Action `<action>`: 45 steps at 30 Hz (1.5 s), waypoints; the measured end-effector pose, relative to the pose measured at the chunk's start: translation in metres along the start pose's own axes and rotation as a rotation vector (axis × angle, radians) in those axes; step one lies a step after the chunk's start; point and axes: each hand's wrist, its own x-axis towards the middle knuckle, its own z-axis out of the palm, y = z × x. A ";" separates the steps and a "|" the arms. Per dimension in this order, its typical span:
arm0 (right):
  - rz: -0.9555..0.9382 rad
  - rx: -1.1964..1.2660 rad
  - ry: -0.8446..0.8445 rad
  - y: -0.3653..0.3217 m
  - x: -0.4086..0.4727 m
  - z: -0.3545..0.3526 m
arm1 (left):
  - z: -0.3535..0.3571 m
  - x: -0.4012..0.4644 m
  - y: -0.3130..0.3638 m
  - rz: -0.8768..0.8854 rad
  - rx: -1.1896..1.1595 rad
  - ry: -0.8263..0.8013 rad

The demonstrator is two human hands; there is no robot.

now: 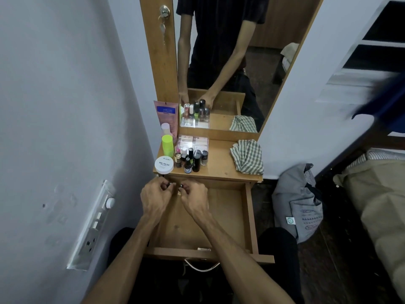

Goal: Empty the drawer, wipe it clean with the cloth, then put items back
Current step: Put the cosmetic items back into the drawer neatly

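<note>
The wooden drawer (pixel 248 216) is pulled open below the dresser top, its floor mostly bare; a small pale item (pixel 204 249) lies at its front edge. My left hand (pixel 156 199) and my right hand (pixel 194 199) are side by side at the drawer's back left corner, each closed on a small dark bottle that is mostly hidden by the fingers. On the dresser top stand several nail polish bottles (pixel 192 160), a white nail polish remover jar (pixel 164 165), a lime-green bottle (pixel 167 145), a pink tube (pixel 167 116) and a clear box (pixel 194 141). The green checked cloth (pixel 247 156) lies crumpled at the right.
A mirror (pixel 230 62) rises behind the dresser top. A switchboard (pixel 92 224) is on the wall at left. A grey bag (pixel 295 205) sits on the floor at right, beside a bed (pixel 377 194). The drawer's metal handle (pixel 201 267) is near my legs.
</note>
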 end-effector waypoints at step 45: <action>0.148 0.233 0.072 0.010 0.016 0.041 | 0.033 0.011 -0.030 0.120 -0.064 0.048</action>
